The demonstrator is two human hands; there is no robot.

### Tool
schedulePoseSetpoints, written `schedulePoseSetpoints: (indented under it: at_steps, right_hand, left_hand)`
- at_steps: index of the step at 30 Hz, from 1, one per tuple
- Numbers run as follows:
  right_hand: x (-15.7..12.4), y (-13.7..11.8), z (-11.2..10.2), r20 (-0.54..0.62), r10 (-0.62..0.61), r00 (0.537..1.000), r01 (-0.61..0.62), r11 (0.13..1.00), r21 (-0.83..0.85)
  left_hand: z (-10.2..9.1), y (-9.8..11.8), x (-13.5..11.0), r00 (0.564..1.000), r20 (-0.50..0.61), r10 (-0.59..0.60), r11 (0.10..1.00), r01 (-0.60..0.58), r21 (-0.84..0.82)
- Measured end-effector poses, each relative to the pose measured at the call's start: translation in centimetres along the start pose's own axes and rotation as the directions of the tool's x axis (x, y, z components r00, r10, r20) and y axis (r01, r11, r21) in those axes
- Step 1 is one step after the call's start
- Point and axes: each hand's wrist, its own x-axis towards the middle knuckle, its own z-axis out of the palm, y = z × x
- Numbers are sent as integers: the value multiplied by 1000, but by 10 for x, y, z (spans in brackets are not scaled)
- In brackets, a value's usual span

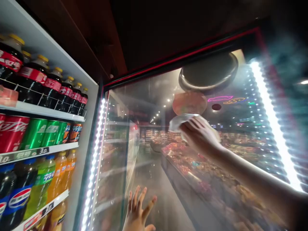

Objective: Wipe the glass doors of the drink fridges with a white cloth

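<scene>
A fridge's glass door (154, 179) fills the middle of the view, framed in black with a thin red line. High on it, my right hand (201, 131) is closed on a pale, thin cloth (175, 122), which lies against the glass under the fingers. The hand is slightly blurred, and its arm reaches in from the lower right. Low on the pane, my left hand (139, 210) has its fingers spread, the palm toward the glass. Whether that palm presses on the pane I cannot tell; it holds nothing.
Left of the door are fridge shelves with cola bottles (51, 80), green cans (49, 132) and orange soda bottles (60, 171). Bright light strips (276, 125) run along both sides of the door. Through the glass, a long display (204, 179) of goods lines an aisle.
</scene>
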Motion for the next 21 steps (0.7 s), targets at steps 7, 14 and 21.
schedulePoseSetpoints:
  at_steps: [7, 14, 21]
  right_hand:
    - [122, -19, 51, 71, -15, 997, 25, 990, -141]
    - [189, -33, 73, 114, -51, 992, 62, 993, -102]
    - [236, -44, 98, 72, -28, 997, 39, 986, -160]
  left_hand:
    - [20, -63, 42, 993, -119, -3, 997, -6, -75]
    - [-6, -161, 120, 986, -40, -162, 962, 149, -230]
    - [-22, -183, 167, 982, 90, -166, 929, 186, -319]
